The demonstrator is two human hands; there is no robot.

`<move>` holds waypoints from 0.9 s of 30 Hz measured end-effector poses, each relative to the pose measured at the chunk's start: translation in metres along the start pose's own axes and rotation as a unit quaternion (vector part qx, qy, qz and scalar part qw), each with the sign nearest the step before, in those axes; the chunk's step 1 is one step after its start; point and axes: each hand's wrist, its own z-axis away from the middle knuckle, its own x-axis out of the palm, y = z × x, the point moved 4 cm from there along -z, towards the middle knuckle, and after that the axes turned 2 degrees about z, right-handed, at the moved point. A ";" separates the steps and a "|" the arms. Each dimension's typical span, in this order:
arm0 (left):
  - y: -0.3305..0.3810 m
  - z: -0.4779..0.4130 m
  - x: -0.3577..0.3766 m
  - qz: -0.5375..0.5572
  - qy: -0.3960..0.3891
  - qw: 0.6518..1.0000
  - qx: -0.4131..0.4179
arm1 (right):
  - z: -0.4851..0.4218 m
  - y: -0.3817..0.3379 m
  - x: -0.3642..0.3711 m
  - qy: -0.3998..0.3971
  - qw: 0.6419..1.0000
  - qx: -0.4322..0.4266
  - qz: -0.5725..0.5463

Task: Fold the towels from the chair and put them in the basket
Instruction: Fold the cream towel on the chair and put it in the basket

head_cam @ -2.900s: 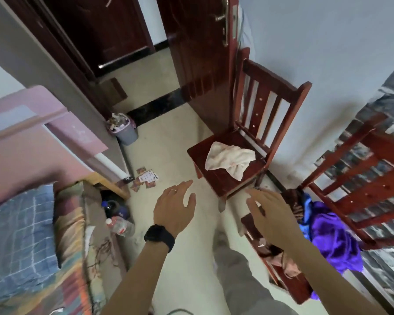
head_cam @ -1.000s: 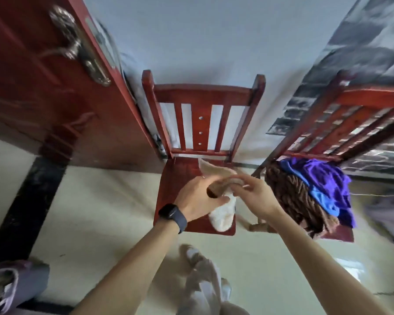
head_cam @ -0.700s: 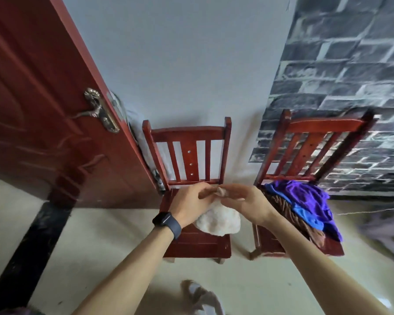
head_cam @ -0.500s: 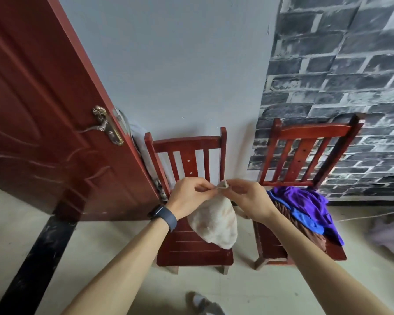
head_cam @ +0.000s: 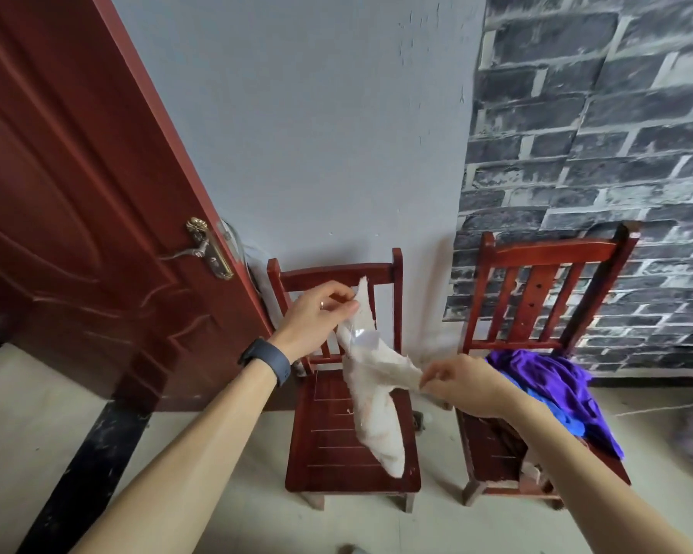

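Left hand (head_cam: 315, 313) and right hand (head_cam: 463, 387) pinch towel (head_cam: 373, 393) above chair (head_cam: 329, 445).

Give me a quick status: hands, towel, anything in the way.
Left hand pinches white towel high; right hand pinches its lower edge. It hangs unfolded over door-side chair. Basket not in view.
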 end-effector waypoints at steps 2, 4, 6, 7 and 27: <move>0.018 -0.006 -0.004 -0.006 -0.011 1.000 0.029 | 0.000 -0.002 0.003 -0.043 0.996 -0.007 0.083; 0.040 -0.011 -0.006 -0.035 -0.048 0.997 0.058 | -0.004 -0.012 -0.010 0.039 0.999 -0.027 -0.006; 0.061 -0.015 -0.003 -0.089 -0.106 0.988 0.073 | -0.012 -0.029 -0.029 0.114 0.974 -0.069 -0.183; 0.071 -0.017 -0.002 -0.117 -0.126 0.982 0.075 | -0.016 -0.040 -0.039 0.120 0.961 -0.097 -0.231; 0.008 -0.028 -0.040 -0.128 0.008 0.991 -0.047 | -0.036 0.003 -0.154 0.380 0.889 0.037 -0.253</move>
